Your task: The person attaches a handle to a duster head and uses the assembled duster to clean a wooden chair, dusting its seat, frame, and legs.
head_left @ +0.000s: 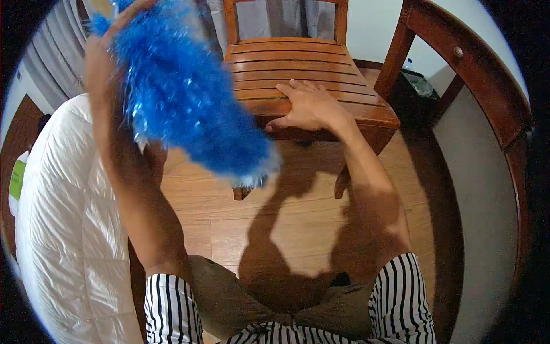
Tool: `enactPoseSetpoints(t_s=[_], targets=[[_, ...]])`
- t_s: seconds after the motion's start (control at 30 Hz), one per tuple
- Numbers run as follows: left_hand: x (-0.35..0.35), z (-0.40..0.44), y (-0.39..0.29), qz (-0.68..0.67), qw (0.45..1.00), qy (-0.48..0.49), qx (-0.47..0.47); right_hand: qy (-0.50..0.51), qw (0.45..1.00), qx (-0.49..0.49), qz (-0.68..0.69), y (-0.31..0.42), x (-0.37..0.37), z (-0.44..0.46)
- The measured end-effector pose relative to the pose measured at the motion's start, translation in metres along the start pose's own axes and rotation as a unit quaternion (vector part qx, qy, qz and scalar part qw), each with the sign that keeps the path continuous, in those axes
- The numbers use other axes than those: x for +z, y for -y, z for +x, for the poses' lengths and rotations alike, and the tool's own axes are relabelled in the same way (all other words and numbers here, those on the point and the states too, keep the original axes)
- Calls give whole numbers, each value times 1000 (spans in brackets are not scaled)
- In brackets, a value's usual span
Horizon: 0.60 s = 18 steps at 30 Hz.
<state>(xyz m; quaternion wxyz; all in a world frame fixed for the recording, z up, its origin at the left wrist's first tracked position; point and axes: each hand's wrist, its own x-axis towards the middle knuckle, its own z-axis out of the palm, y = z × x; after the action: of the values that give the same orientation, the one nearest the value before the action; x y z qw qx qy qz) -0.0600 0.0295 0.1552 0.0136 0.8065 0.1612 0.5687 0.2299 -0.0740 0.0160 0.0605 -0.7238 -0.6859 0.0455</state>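
A fluffy blue duster (183, 92) with shiny strands slants across the upper left, slightly blurred. At its upper end my left hand (109, 43) grips it, with part of the fingers out of frame or behind the strands. The duster's lower tip hangs by the front left corner of a slatted wooden chair (309, 69). On the chair's front seat edge rests my right hand (309, 106), fingers spread over the slats and thumb against the front rail. Nothing is held in it.
A bed with a white quilt (74, 212) runs along the left. A second wooden frame, like a chair back (470, 63), rises at the right. Behind it a dark bin (412, 92) holds a plastic bag and a bottle. Grey curtains (54, 51) hang at the back left.
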Motion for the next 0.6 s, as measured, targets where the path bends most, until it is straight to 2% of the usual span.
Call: enactPoseSetpoints(t_s=[0.07, 0.1, 0.17, 0.23, 0.3, 0.4, 0.5, 0.6], targets=[[11, 0, 12, -25, 994, -3, -108, -16, 1000, -17, -4, -11, 14, 11], [20, -3, 10, 23, 990, -7, -141, -25, 999, -25, -7, -17, 21, 16], [33, -1, -24, -19, 958, -13, -284, -33, 999, -6, 0, -10, 19, 12], [31, 0, -14, 155, 975, 3, -157, -31, 1000, 1, 3, 0, 10, 3], [25, 2, -21, 246, 948, 38, -199, -20, 1000, -7, 1, 10, -4, -8], [26, 4, -28, 217, 944, 52, -241, -11, 1000, 0, 6, 15, -10, -12], [37, -5, -31, -37, 956, -12, -289, -2, 1000, 7, 12, 11, -6, -7], [39, -12, 8, -28, 995, 11, -93, -28, 1000, -1, 9, -1, 13, 9]])
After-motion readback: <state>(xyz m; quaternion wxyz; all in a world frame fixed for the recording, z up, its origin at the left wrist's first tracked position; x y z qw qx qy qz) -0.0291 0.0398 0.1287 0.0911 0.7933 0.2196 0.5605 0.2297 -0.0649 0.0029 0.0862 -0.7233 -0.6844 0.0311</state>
